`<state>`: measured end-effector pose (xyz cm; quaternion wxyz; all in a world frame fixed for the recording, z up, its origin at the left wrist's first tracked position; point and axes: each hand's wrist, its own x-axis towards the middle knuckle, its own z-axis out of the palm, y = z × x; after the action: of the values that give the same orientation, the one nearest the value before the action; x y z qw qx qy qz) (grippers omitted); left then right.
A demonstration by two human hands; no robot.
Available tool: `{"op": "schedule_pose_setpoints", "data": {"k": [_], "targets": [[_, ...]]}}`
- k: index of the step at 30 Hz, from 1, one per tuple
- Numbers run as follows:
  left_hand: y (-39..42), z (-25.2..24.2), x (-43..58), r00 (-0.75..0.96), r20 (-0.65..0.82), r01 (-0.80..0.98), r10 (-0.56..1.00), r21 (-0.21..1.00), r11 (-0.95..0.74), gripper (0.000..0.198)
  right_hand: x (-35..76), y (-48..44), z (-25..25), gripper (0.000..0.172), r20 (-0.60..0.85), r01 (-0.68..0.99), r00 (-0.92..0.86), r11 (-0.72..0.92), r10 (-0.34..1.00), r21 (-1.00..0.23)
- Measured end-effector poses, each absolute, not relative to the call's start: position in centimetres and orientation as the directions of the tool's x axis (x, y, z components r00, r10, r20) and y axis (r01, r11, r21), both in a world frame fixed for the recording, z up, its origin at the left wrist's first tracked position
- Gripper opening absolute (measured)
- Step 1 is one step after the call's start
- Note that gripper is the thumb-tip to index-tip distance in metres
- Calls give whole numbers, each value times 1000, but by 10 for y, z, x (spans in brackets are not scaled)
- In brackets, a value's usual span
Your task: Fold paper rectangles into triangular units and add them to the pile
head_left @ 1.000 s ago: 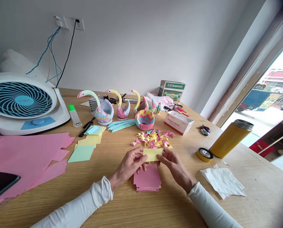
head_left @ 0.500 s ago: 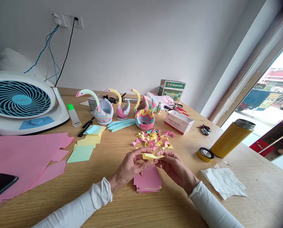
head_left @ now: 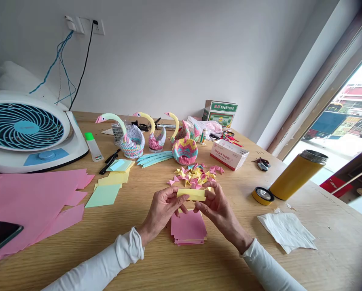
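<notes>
A folded yellow sticky note [head_left: 191,194], now a narrow strip, is raised above the table in front of me. My left hand [head_left: 164,208] pinches its left end, thumb in front and fingers behind. At the other end, the fingers of my right hand [head_left: 219,212] hold the strip's edge, while the thumb sits lower, off the paper. Under the hands lies a stack of pink sticky notes [head_left: 189,227], with a little yellow showing at its lower edge. Just beyond is a pile of small folded paper triangles [head_left: 195,176] in pink, yellow and blue.
Paper swans [head_left: 132,141] and blue strips [head_left: 155,159] stand behind the triangles, near a sticky note box [head_left: 229,154]. Leftward are a fan [head_left: 29,133], pink sheets [head_left: 38,198] and a phone [head_left: 0,236]. Rightward are a yellow flask [head_left: 297,176], its lid [head_left: 262,195] and a tissue [head_left: 286,230].
The yellow strip has turned its broad face toward me. My right thumb has come off the paper and dropped lower, and the right fingers have lifted.
</notes>
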<state>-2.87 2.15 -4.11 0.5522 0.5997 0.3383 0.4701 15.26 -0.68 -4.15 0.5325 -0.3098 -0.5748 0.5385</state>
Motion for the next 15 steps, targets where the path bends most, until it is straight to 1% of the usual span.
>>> {"op": "schedule_pose_setpoints", "data": {"k": [3,5,8,13,15], "targets": [[21,-44,-30,350,204,-122,914,978,-172,29,152,-7,-41,33,269,-177,-225,232,936,-956],[22,-46,-30,344,213,-126,914,976,-180,30,153,-8,-39,34,275,-175,-224,239,935,-955],[23,-47,-30,329,215,-123,920,975,-184,31,153,-9,-38,37,327,-175,-206,294,922,-940],[22,-46,-29,344,216,-134,914,974,-180,29,156,-9,-43,20,405,-73,-165,399,899,-914],[22,-45,-29,352,220,-142,910,973,-180,28,158,-8,-44,18,428,-32,-140,428,893,-903]]}}
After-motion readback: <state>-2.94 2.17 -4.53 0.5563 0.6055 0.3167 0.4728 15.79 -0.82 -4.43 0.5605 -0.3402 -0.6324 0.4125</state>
